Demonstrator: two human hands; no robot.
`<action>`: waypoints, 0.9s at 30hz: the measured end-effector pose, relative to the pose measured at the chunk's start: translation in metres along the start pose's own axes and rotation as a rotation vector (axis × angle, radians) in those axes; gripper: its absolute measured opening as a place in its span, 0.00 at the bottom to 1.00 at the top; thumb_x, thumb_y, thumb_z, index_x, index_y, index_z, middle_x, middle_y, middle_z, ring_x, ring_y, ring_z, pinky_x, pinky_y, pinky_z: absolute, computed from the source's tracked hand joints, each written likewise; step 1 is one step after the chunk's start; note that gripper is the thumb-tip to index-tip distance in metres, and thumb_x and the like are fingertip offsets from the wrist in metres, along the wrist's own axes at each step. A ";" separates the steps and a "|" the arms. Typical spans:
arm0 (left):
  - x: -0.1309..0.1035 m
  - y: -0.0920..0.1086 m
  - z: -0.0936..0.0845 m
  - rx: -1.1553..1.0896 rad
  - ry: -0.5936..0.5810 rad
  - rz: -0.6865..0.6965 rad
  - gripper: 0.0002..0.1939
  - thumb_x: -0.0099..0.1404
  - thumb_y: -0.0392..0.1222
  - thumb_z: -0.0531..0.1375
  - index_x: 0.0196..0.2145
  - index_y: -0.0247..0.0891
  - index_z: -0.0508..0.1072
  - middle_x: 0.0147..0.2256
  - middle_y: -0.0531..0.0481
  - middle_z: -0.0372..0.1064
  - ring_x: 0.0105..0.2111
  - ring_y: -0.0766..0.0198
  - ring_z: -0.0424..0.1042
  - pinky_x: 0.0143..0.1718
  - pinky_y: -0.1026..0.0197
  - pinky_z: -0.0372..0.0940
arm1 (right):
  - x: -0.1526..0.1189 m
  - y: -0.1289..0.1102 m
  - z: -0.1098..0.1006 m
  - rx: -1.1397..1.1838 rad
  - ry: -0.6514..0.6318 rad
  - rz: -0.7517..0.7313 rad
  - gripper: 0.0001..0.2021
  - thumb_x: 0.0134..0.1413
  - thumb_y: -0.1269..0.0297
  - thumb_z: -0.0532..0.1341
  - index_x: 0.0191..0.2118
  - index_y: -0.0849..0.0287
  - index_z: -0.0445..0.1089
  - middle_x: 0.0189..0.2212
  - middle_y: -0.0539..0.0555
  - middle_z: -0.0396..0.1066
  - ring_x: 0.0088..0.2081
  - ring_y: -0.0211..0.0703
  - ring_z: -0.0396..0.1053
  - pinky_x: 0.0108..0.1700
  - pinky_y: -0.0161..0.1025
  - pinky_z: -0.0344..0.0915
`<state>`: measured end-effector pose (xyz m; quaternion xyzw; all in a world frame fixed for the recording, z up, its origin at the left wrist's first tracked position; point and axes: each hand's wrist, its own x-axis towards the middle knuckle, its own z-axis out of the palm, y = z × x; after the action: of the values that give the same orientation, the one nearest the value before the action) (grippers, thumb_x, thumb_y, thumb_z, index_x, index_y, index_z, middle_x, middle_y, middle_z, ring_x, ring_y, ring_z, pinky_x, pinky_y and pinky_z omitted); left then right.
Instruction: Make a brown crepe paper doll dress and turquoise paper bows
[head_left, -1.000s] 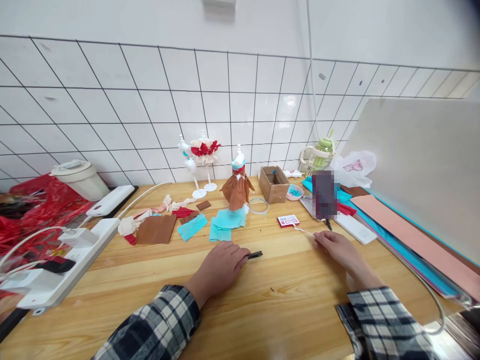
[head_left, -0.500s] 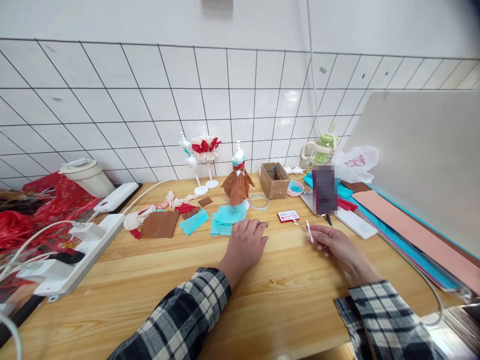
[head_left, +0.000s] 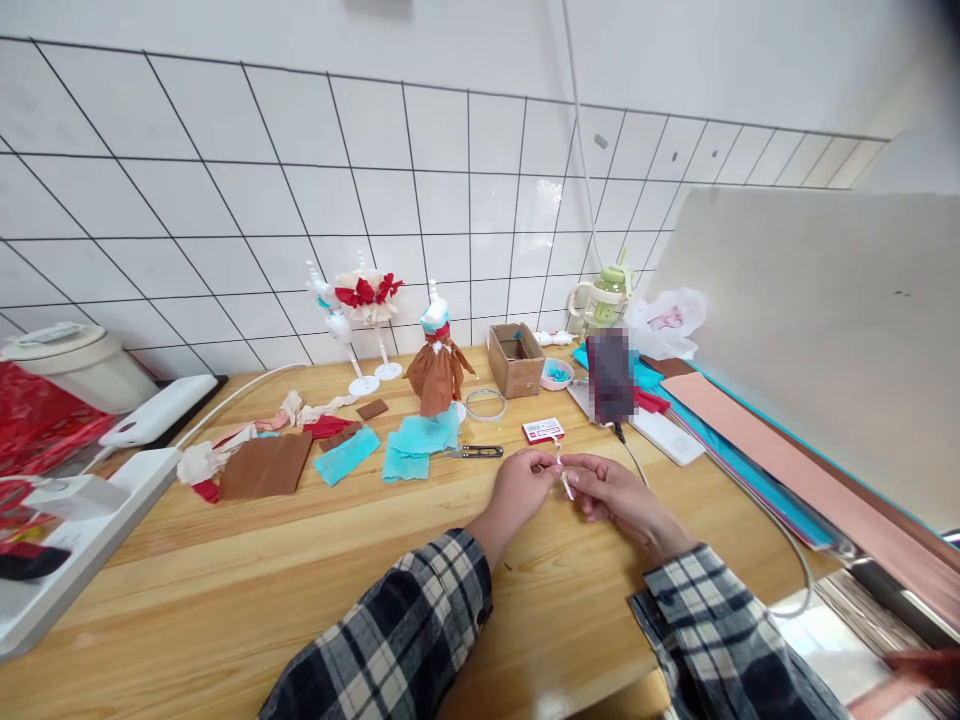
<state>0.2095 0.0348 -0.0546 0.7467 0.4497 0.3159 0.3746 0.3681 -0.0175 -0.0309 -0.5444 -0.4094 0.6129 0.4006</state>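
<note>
Over the wooden table [head_left: 300, 590], my left hand [head_left: 523, 490] and my right hand [head_left: 611, 498] meet, fingertips pinched on a small white strip [head_left: 567, 487]. The strip's lower end sticks out between the two hands. Just beyond them lies a red and white packet [head_left: 543, 430]. Black thread snips [head_left: 478, 452] rest left of the packet, beside turquoise paper pieces [head_left: 421, 440]. Behind these stands a small dress form in a brown skirt [head_left: 439, 370], with a turquoise and red top.
Two more small forms [head_left: 364, 300] stand at the back left. A cardboard box [head_left: 517, 365], a pink bowl [head_left: 556, 375] and a phone [head_left: 611, 375] are at the back right. Brown paper [head_left: 266, 465] lies left; a power strip [head_left: 82, 540] is at the far left.
My left hand has left the turquoise paper and come to the white strip beside my right hand. The snips now show where that hand was. The view has shifted right.
</note>
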 end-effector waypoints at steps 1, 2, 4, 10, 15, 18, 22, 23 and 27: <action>-0.001 -0.001 -0.001 -0.002 0.002 -0.016 0.10 0.62 0.42 0.56 0.34 0.34 0.76 0.32 0.47 0.77 0.30 0.63 0.73 0.32 0.62 0.66 | 0.000 0.001 -0.002 -0.051 0.048 0.019 0.24 0.45 0.54 0.66 0.49 0.59 0.67 0.26 0.51 0.72 0.18 0.31 0.62 0.18 0.28 0.62; -0.002 -0.001 -0.002 0.001 0.006 -0.027 0.10 0.61 0.41 0.57 0.34 0.34 0.76 0.32 0.47 0.76 0.30 0.63 0.73 0.33 0.62 0.66 | 0.000 0.002 -0.005 -0.103 0.117 0.036 0.24 0.46 0.53 0.65 0.49 0.59 0.67 0.27 0.52 0.73 0.18 0.31 0.62 0.17 0.29 0.61; -0.005 -0.001 -0.004 0.017 0.015 -0.027 0.08 0.59 0.40 0.59 0.32 0.34 0.76 0.32 0.47 0.76 0.32 0.62 0.73 0.35 0.61 0.66 | 0.002 0.001 -0.012 -0.183 0.266 0.012 0.24 0.47 0.51 0.63 0.48 0.58 0.67 0.28 0.53 0.73 0.17 0.31 0.60 0.16 0.30 0.60; -0.014 0.003 -0.005 0.094 0.000 0.054 0.05 0.56 0.40 0.60 0.29 0.39 0.76 0.33 0.49 0.75 0.37 0.58 0.70 0.43 0.56 0.62 | 0.031 -0.044 -0.010 -0.478 0.529 -0.424 0.18 0.48 0.47 0.60 0.35 0.58 0.71 0.23 0.50 0.69 0.20 0.35 0.61 0.19 0.33 0.58; -0.018 0.000 -0.005 0.120 -0.009 0.103 0.04 0.56 0.37 0.59 0.29 0.40 0.76 0.33 0.49 0.74 0.37 0.58 0.69 0.42 0.57 0.62 | 0.088 -0.102 0.013 -0.808 0.697 -0.647 0.13 0.52 0.55 0.58 0.34 0.59 0.72 0.28 0.53 0.73 0.26 0.39 0.66 0.32 0.36 0.62; -0.019 -0.002 -0.007 0.124 -0.008 0.114 0.04 0.56 0.37 0.59 0.30 0.40 0.75 0.32 0.48 0.74 0.37 0.58 0.69 0.41 0.57 0.62 | 0.123 -0.124 0.014 -1.054 0.655 -0.692 0.11 0.52 0.58 0.58 0.36 0.57 0.75 0.35 0.53 0.75 0.34 0.44 0.68 0.38 0.38 0.62; -0.019 -0.003 -0.007 0.125 -0.005 0.129 0.04 0.57 0.38 0.59 0.30 0.41 0.75 0.32 0.47 0.73 0.37 0.57 0.68 0.41 0.56 0.62 | 0.161 -0.135 0.003 -1.253 0.454 -0.575 0.11 0.50 0.57 0.61 0.35 0.54 0.77 0.32 0.53 0.76 0.37 0.47 0.68 0.40 0.40 0.61; -0.019 -0.004 -0.007 0.124 -0.006 0.135 0.04 0.57 0.38 0.59 0.30 0.41 0.75 0.32 0.47 0.73 0.37 0.57 0.68 0.41 0.56 0.62 | 0.168 -0.136 0.000 -1.250 0.386 -0.520 0.10 0.48 0.56 0.62 0.33 0.54 0.78 0.30 0.52 0.75 0.34 0.46 0.68 0.38 0.40 0.61; -0.020 -0.004 -0.006 0.114 -0.006 0.142 0.04 0.57 0.39 0.59 0.30 0.42 0.75 0.32 0.47 0.73 0.36 0.57 0.68 0.41 0.55 0.62 | 0.187 -0.133 -0.009 -1.034 0.231 -0.369 0.10 0.48 0.58 0.63 0.31 0.59 0.78 0.24 0.51 0.74 0.28 0.41 0.68 0.33 0.36 0.63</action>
<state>0.1951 0.0199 -0.0575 0.7979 0.4117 0.3133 0.3094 0.3672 0.2040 0.0294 -0.6529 -0.6984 0.1888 0.2244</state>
